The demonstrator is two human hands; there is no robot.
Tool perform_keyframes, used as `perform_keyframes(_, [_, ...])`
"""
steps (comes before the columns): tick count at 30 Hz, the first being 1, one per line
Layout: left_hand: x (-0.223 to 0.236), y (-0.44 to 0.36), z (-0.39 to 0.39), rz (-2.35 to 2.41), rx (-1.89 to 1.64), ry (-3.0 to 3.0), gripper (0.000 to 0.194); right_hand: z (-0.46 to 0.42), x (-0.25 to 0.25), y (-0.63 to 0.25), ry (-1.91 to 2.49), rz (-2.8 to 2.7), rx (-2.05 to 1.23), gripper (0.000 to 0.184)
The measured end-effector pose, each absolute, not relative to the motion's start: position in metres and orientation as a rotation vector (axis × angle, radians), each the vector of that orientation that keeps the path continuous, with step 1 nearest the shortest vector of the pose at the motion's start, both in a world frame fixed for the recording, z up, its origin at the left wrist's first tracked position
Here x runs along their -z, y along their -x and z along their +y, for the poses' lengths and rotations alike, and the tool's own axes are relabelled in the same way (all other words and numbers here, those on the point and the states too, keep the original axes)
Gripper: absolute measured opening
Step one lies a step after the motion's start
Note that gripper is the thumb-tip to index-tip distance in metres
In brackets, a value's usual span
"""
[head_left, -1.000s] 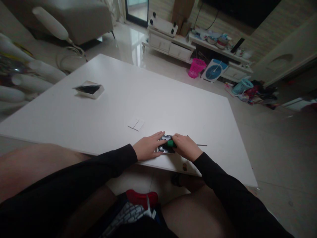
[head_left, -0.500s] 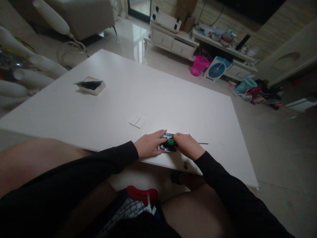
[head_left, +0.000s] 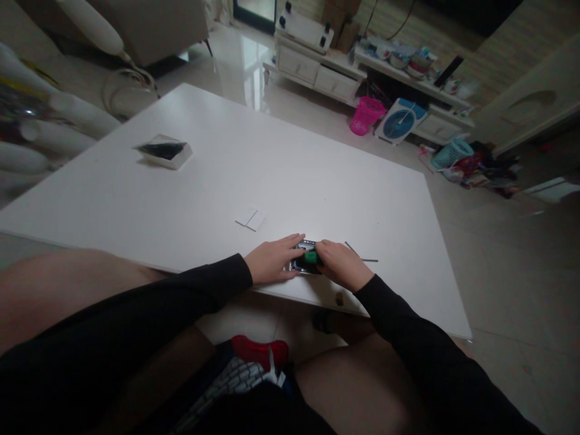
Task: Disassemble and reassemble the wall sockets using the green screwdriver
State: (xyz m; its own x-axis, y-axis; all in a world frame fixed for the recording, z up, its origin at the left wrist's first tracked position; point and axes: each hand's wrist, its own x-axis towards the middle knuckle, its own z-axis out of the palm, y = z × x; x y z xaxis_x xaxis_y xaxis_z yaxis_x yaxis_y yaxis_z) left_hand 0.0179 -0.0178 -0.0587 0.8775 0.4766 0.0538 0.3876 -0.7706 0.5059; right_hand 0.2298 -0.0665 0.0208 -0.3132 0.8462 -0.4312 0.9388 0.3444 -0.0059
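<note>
A small flat black device with silvery edges (head_left: 304, 267) lies near the table's front edge. My left hand (head_left: 274, 260) grips its left side, thumb and fingers spread along its opposite edges. Over its right part, my right hand (head_left: 338, 260) is closed against a small green piece (head_left: 311, 257), whose kind I cannot make out. The right fingertips are hidden behind the hand. A thin dark strip (head_left: 370, 260) lies just right of my right hand. Left of and beyond the device are white pieces with dark edges (head_left: 251, 219).
Toward the far left of the white table (head_left: 281, 163) stands an open white box (head_left: 171, 157) with something black in it. A small brownish spot (head_left: 339, 298) marks the front edge. Beyond the table are a pink basket (head_left: 366, 115), a blue-and-white fan (head_left: 399, 122) and cabinets.
Everything sits slightly higher in the picture from a small camera shift. Both hands keep nearly the same places on the device and the green piece.
</note>
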Motion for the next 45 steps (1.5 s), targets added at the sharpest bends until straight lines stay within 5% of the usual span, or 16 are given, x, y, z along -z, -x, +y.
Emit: perform_keyframes(45, [0.060,-0.019,-0.020,0.658,-0.246,-2.513,0.061,-0.067,-0.011,-0.235,-1.569,2.513,0.530,0.026])
